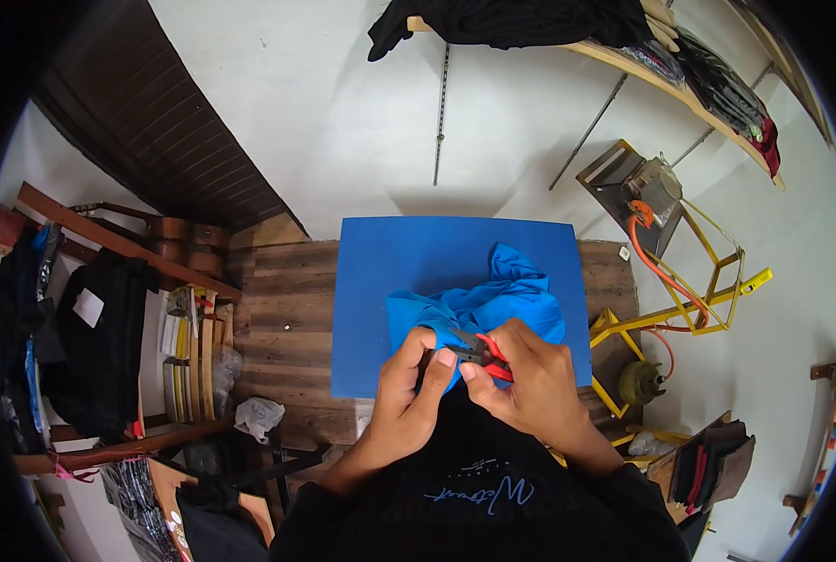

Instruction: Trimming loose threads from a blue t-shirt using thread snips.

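Observation:
Bright blue fabric (509,302) lies bunched on a blue tabletop (404,246), its near edge raised to my hands. My left hand (411,379) pinches that edge between thumb and fingers. In my right hand (534,376) is a small hand tool with red handles and dark jaws (478,351), like pliers or snips. The tool's jaws reach the cloth beside my left thumb. Whether they are closed on the cloth or on something small is hidden by my fingers.
A yellow metal frame (622,323) with an orange hose and a gas cylinder (641,383) stands right of the table. Shelving with dark garments (102,337) is at left, beside a plastic bag (258,418) low down. A loaded wall shelf (713,116) hangs beyond the table.

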Demonstrator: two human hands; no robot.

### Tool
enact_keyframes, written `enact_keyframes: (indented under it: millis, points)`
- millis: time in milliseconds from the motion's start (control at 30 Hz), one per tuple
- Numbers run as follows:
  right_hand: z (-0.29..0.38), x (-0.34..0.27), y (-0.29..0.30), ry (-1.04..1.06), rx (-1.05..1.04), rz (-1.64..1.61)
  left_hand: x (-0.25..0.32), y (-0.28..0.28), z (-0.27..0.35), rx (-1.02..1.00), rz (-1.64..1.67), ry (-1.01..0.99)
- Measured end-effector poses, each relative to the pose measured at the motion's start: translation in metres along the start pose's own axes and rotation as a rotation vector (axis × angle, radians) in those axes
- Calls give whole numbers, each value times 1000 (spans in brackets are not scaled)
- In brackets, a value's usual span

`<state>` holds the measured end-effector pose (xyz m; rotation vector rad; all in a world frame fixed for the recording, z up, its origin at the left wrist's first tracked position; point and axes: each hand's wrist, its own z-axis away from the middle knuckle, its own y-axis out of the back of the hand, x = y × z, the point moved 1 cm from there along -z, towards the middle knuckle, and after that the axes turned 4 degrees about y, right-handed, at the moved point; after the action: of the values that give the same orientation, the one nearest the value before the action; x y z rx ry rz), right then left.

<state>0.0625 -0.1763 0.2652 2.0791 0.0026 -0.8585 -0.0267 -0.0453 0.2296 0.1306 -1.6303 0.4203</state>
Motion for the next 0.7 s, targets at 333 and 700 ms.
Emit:
enact_keyframes:
  millis: [333, 700]
  points:
    - [3, 0, 2, -16, 55, -122, 2, 0, 1, 15, -5, -15]
    - [9, 5, -3, -43, 47, -160, 5, -2, -2, 0, -8, -74]
